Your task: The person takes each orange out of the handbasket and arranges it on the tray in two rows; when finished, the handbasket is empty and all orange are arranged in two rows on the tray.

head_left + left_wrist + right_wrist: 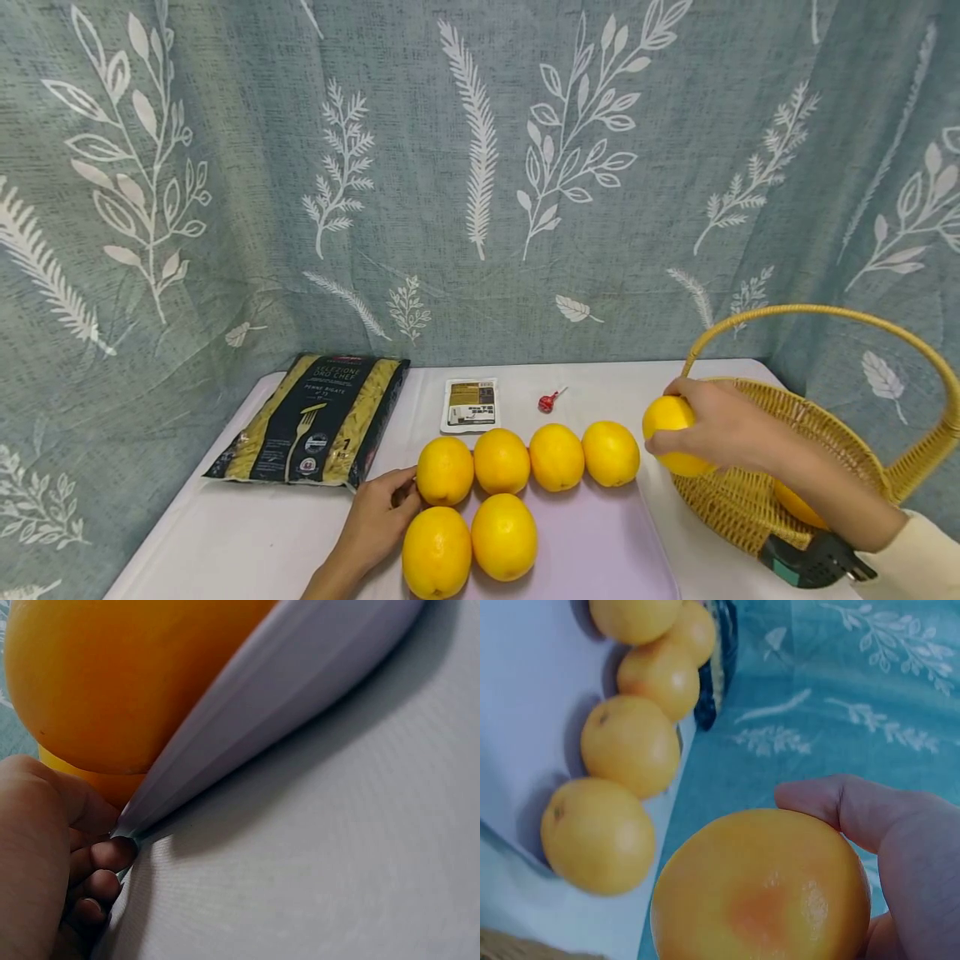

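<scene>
My right hand [723, 425] grips an orange [670, 433] in the air, between the tray and the near-left rim of the wicker basket [693, 504]. In the right wrist view, thumb and fingers press the sides of this orange [761, 892]. A lilac tray [592, 542] carries several other oranges: a back row [555, 457] and two in front [504, 537]. At the tray's left side, my left hand [378, 512] pinches the rim [169, 776], its thumb beside the oranges and its fingers curled below the edge. Another orange [798, 502] lies inside the basket, partly hidden by my right forearm.
A bag of penne pasta [307, 421] lies at the back left of the white table [240, 533]. Behind the tray are a small flat packet [470, 406] and a red lollipop [548, 402]. The basket's tall handle [817, 310] arches over it. A patterned curtain [420, 200] hangs behind.
</scene>
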Available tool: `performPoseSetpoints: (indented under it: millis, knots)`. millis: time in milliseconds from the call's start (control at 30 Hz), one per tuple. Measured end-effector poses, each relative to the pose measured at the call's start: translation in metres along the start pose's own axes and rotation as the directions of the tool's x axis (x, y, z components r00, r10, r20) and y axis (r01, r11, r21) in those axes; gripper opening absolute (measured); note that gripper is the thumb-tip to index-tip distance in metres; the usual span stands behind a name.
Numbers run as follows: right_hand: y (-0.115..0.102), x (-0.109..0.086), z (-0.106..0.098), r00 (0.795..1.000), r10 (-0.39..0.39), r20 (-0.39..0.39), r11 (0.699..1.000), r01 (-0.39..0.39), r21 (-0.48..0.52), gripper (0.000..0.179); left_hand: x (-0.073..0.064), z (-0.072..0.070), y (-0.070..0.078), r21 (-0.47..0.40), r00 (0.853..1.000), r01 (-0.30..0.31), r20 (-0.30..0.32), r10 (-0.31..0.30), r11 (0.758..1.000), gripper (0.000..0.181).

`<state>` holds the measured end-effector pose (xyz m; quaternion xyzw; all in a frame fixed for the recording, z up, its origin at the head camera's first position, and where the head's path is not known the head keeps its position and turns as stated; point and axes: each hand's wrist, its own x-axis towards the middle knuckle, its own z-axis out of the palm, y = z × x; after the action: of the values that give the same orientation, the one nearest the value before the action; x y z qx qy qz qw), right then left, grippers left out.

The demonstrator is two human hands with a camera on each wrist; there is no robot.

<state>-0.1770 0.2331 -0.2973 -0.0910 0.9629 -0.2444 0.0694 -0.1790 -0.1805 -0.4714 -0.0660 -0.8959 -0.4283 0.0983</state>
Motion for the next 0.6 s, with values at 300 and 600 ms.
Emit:
performPoseSetpoints:
  millis: [300,600]
  knots:
    - [-0.014,-0.004,0.021,1.0,-0.004,0.019,0.999,0.003,0.045,0.072,0.0,0.0,0.001,0.005,1.0,0.004,0.001,-0.004,1.0,0.028]
    - [-0.023,-0.007,0.04,1.0,-0.007,0.015,0.996,0.006,0.089,0.067,-0.001,-0.001,0.004,0.006,1.0,0.003,0.0,-0.003,1.0,0.03]
